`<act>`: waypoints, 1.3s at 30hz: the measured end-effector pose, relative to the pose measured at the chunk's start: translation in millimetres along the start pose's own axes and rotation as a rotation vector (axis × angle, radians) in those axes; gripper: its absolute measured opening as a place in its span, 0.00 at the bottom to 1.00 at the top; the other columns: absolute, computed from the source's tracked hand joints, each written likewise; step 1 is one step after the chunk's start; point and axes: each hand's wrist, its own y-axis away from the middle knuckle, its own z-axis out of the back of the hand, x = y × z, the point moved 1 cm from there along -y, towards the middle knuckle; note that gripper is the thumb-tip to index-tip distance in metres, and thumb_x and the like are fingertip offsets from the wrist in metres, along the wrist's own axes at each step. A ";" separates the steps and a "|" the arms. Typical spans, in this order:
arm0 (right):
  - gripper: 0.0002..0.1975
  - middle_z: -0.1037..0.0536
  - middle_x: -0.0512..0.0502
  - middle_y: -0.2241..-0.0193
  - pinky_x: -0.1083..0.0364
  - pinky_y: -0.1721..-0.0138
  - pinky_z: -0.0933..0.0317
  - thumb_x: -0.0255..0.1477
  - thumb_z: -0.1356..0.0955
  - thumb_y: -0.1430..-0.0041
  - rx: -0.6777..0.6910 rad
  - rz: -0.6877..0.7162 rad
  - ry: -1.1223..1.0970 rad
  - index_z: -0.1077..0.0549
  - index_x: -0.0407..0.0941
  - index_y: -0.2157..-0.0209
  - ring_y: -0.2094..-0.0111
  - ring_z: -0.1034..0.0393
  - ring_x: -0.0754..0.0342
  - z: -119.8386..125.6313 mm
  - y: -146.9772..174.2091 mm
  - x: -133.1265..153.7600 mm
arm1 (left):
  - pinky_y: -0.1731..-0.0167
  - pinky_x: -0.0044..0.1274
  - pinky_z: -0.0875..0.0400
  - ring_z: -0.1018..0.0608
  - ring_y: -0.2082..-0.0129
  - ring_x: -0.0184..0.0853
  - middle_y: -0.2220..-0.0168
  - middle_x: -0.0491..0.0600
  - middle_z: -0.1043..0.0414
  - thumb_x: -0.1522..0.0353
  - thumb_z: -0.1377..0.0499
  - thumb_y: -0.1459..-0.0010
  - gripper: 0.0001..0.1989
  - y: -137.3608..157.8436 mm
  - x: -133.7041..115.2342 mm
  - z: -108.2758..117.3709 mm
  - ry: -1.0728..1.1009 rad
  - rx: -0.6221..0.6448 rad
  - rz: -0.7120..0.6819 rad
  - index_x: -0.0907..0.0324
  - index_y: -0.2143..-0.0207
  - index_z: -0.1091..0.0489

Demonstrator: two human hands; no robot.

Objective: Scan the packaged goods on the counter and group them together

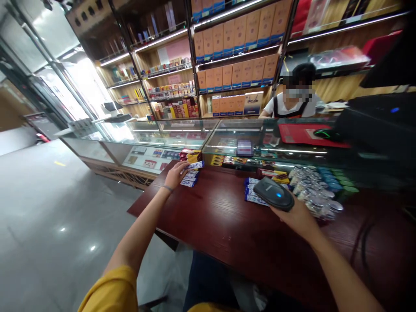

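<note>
My left hand [177, 174] is closed on a small blue-and-white packet [196, 165] at the far left part of the dark red table [208, 216]. Beneath it lie several like packets [189, 178] in an overlapping pile. My right hand [297, 212] grips a black barcode scanner [273, 193] with a lit blue spot on top. The scanner hangs over a second group of blue-and-white packets [251, 190], partly hiding them. Right of the scanner stand several small clear jars with silvery lids [313, 190].
Red and yellow packs [191, 155] are stacked behind my left hand. A glass display counter [169, 134] runs along the table's back. Behind it is a person [294, 97] near a red mat [302, 133]. Blue and green lidded containers [339, 178] stand beside the jars. A dark cable [365, 242] lies at right.
</note>
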 end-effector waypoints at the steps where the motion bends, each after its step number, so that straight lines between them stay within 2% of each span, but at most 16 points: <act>1: 0.32 0.16 0.41 0.56 0.45 0.60 0.26 0.43 0.28 0.44 0.004 0.000 0.004 0.31 0.48 0.39 0.56 0.19 0.37 -1.4 -0.1 -0.7 | 0.40 0.33 0.31 0.24 0.42 0.42 0.44 0.55 0.26 0.64 0.41 0.33 0.15 0.8 10.7 2.5 -0.057 0.038 -0.022 0.54 0.46 0.24; 5: 0.32 0.16 0.41 0.56 0.44 0.58 0.26 0.44 0.29 0.45 -0.016 0.005 0.048 0.30 0.49 0.40 0.55 0.20 0.36 -4.9 -0.3 -3.5 | 0.43 0.32 0.28 0.23 0.46 0.41 0.46 0.56 0.26 0.67 0.42 0.33 0.15 0.0 47.1 -0.1 -0.222 0.192 -0.023 0.55 0.46 0.24; 8: 0.31 0.16 0.40 0.55 0.44 0.55 0.27 0.44 0.29 0.46 -0.033 0.011 0.072 0.29 0.49 0.42 0.54 0.20 0.37 -5.9 -1.6 -5.8 | 0.44 0.30 0.28 0.22 0.48 0.40 0.48 0.55 0.26 0.68 0.41 0.34 0.16 -3.2 65.1 -8.3 -0.275 0.255 0.005 0.54 0.46 0.24; 13: 0.31 0.16 0.40 0.56 0.44 0.57 0.26 0.44 0.29 0.46 -0.028 -0.018 0.084 0.28 0.48 0.42 0.56 0.20 0.36 -5.8 -4.0 -8.5 | 0.44 0.28 0.29 0.21 0.51 0.39 0.49 0.54 0.24 0.72 0.40 0.38 0.17 -12.8 81.6 -22.3 -0.270 0.331 0.045 0.54 0.48 0.22; 20: 0.29 0.16 0.40 0.55 0.43 0.55 0.27 0.43 0.29 0.45 -0.034 -0.033 0.091 0.29 0.50 0.42 0.55 0.20 0.37 -5.8 -2.0 -12.0 | 0.41 0.34 0.31 0.21 0.48 0.43 0.48 0.58 0.23 0.71 0.40 0.37 0.15 -21.8 94.7 -30.9 -0.239 0.365 -0.023 0.58 0.49 0.21; 23: 0.30 0.16 0.40 0.54 0.43 0.53 0.27 0.43 0.29 0.45 -0.034 -0.035 0.086 0.29 0.50 0.42 0.54 0.20 0.37 -5.2 -1.6 -12.3 | 0.40 0.34 0.31 0.21 0.47 0.42 0.49 0.57 0.21 0.74 0.40 0.39 0.17 -21.0 96.1 -30.2 -0.249 0.358 -0.011 0.57 0.48 0.23; 27: 0.28 0.16 0.39 0.55 0.45 0.55 0.27 0.43 0.29 0.45 -0.044 -0.024 0.107 0.27 0.49 0.44 0.54 0.20 0.37 -3.5 -1.9 -8.5 | 0.42 0.34 0.30 0.21 0.48 0.41 0.51 0.57 0.21 0.76 0.41 0.40 0.16 -17.6 94.9 -29.8 -0.283 0.329 0.002 0.57 0.51 0.23; 32: 0.27 0.16 0.40 0.54 0.47 0.57 0.27 0.43 0.30 0.42 -0.035 -0.013 0.103 0.28 0.48 0.43 0.54 0.20 0.39 -1.9 -1.7 -2.8 | 0.42 0.35 0.29 0.22 0.47 0.42 0.48 0.57 0.23 0.76 0.44 0.38 0.18 -9.4 89.7 -32.2 -0.323 0.292 -0.007 0.58 0.49 0.24; 35: 0.28 0.16 0.39 0.55 0.47 0.57 0.27 0.43 0.30 0.43 -0.054 -0.004 0.092 0.29 0.47 0.42 0.54 0.20 0.38 -0.4 -1.5 -1.9 | 0.41 0.36 0.29 0.24 0.44 0.43 0.45 0.56 0.24 0.75 0.44 0.37 0.18 -5.5 78.5 -33.6 -0.325 0.225 -0.014 0.56 0.47 0.24; 39: 0.30 0.16 0.40 0.59 0.46 0.61 0.28 0.43 0.29 0.45 -0.079 -0.044 0.081 0.29 0.47 0.42 0.57 0.20 0.37 4.8 -2.7 -1.9 | 0.41 0.37 0.30 0.25 0.43 0.46 0.44 0.57 0.26 0.70 0.42 0.35 0.17 -4.4 50.3 -40.4 -0.295 0.142 -0.053 0.56 0.45 0.25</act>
